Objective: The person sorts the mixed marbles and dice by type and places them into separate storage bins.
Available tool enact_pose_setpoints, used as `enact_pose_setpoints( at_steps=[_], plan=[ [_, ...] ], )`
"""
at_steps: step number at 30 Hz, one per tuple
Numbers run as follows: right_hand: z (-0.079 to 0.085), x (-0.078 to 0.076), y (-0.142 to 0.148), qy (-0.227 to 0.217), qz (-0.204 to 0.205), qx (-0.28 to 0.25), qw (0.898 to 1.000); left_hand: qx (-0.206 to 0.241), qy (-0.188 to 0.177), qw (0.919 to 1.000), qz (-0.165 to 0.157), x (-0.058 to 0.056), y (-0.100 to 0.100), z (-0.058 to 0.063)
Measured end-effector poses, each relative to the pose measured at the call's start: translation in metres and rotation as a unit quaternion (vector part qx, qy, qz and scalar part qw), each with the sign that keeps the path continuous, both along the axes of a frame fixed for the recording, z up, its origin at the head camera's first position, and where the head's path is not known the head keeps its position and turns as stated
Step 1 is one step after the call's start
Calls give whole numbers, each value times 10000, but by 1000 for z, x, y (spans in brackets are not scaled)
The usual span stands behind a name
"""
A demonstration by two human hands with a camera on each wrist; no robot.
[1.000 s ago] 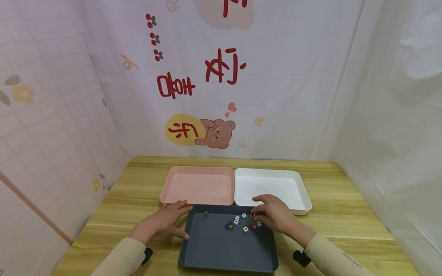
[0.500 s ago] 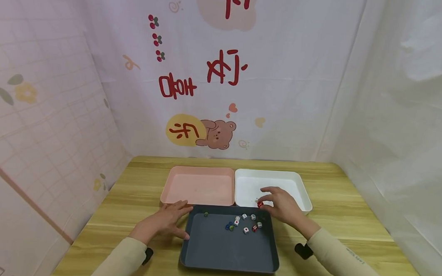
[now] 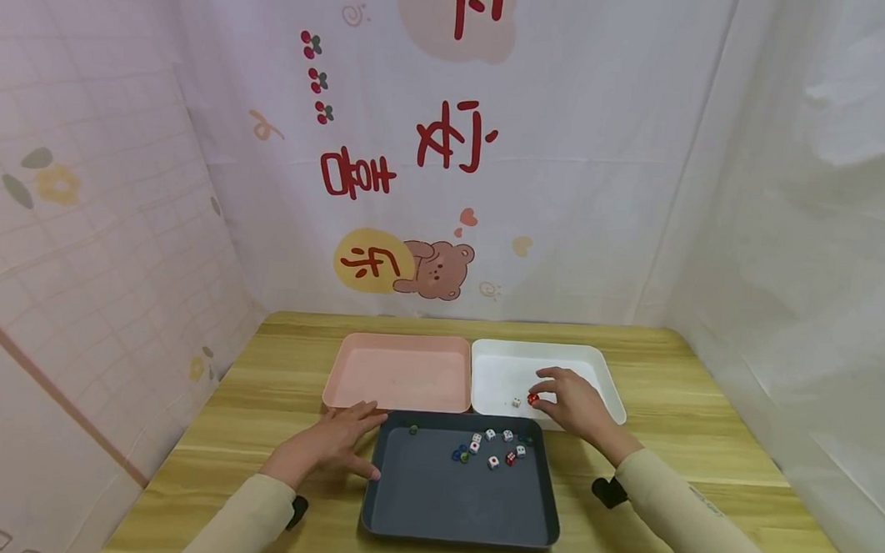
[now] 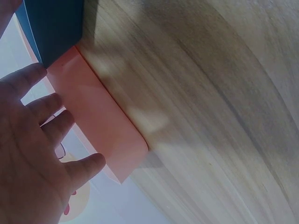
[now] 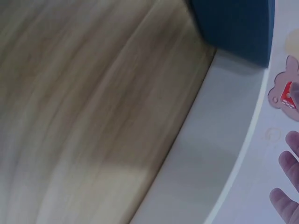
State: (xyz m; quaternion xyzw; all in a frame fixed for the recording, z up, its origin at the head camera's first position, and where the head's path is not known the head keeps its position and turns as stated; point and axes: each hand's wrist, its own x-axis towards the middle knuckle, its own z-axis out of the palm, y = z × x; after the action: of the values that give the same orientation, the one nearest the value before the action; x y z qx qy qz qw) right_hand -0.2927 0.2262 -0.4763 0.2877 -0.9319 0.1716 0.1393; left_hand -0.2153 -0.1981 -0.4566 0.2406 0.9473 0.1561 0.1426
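My right hand [image 3: 574, 404] pinches a red die [image 3: 533, 398] between thumb and fingertips over the near part of the white tray [image 3: 610, 381]. In the right wrist view the red die [image 5: 287, 95] shows at a fingertip, its other fingers spread apart. A white die [image 3: 516, 402] lies in the white tray beside the held one. At the dark grey tray's [image 3: 464, 507] left side rests my left hand [image 3: 332, 444], fingers extended and fingertips right at the rim. Several white dice [image 3: 494, 462], another red die [image 3: 510, 458] and small blue [image 3: 456, 455] and green pieces [image 3: 414, 429] lie inside the dark tray.
A pink tray [image 3: 400, 374] stands behind the dark tray, side by side with the white one. All three trays sit on a wood-grain table [image 3: 676, 397]. Printed white cloth [image 3: 589, 192] hangs behind the table and along both sides.
My right hand has lifted the red die out of the dark tray and carried it away and slightly right, over the white tray. The left hand has stayed in place.
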Motion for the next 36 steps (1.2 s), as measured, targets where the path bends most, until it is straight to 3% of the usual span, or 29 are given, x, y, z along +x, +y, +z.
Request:
enact_pose_setpoints(
  at_steps=[10, 19, 36],
  plan=[
    [-8, -10, 9, -172, -157, 111, 9997, 59, -61, 10000, 17, 0, 0, 0],
    [-9, -20, -2, -182, -333, 384, 9985, 73, -84, 9999, 38, 0, 0, 1],
    [-8, -18, -13, -352, -424, 362, 9978, 37, -4, 10000, -75, -5, -3, -7]
  ],
)
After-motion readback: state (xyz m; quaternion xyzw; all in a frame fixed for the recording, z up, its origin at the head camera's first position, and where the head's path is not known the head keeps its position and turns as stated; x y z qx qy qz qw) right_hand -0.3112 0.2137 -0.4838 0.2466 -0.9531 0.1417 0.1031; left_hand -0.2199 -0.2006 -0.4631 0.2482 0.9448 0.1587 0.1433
